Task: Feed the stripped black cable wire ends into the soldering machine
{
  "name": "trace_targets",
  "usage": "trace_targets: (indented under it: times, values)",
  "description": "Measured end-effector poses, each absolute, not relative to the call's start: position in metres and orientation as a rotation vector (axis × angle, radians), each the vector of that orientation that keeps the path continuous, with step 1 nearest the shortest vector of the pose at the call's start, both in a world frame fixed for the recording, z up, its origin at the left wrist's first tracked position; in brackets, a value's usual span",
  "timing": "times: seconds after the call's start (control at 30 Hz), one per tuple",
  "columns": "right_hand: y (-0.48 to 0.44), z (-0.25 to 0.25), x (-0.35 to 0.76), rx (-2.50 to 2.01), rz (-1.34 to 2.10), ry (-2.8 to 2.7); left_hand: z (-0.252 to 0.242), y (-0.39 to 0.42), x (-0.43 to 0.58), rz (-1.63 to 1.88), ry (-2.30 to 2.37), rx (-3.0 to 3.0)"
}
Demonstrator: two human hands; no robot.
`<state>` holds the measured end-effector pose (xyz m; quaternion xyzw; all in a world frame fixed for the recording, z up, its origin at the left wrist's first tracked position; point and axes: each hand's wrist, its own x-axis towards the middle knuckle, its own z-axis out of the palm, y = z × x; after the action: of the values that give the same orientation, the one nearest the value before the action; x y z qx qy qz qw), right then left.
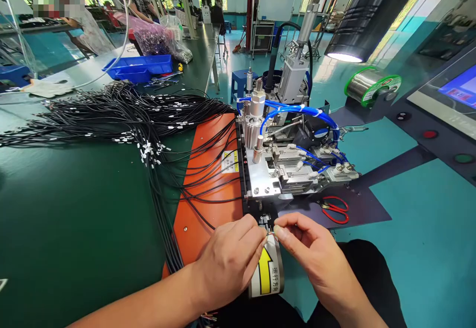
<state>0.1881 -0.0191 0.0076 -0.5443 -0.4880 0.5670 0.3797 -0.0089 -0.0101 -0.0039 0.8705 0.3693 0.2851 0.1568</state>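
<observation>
- Left hand [236, 251], its grip closed on thin wires [271, 233], above a yellow arrow [265, 274] near the machine [255, 174].
- Right hand [320, 256] meets the wires; whether it pinches, cannot tell.
- Black cables [145, 114] blanket the bench [89, 214].

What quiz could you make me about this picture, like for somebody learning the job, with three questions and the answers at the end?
1. What colour are the handles of the scissors?
a) green
b) red
c) yellow

2. True or false: the left hand and the right hand are both inside the blue tray.

3. Fill in the missing word: the spool of silvery wire has ____ rims.

Key:
1. b) red
2. False; their fingertips are close together at some thin wires, in front of the machine.
3. green
</observation>
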Motion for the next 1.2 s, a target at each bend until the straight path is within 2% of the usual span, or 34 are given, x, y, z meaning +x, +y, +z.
trace_targets:
  times: [0.17,0.3,0.53,0.8,1.2]
  values:
    - [-0.017,0.012,0.186,-1.402,1.034,-1.676,-0.004,-0.01,-0.009,0.809,1.049,2.493]
    - [-0.015,0.016,0.182,-1.357,0.93,-1.776,-0.004,-0.01,-0.009,0.795,1.034,2.516]
    - [-0.017,0.016,0.182,-1.437,1.096,-1.605,-0.004,-0.009,-0.01,0.826,0.989,2.508]
    - [-0.022,0.015,0.197,-1.526,1.453,-1.25,-0.002,-0.009,-0.009,0.856,1.016,2.446]
    - [-0.025,0.011,0.188,-1.417,1.814,-0.971,-0.004,-0.01,-0.009,0.926,1.027,2.48]
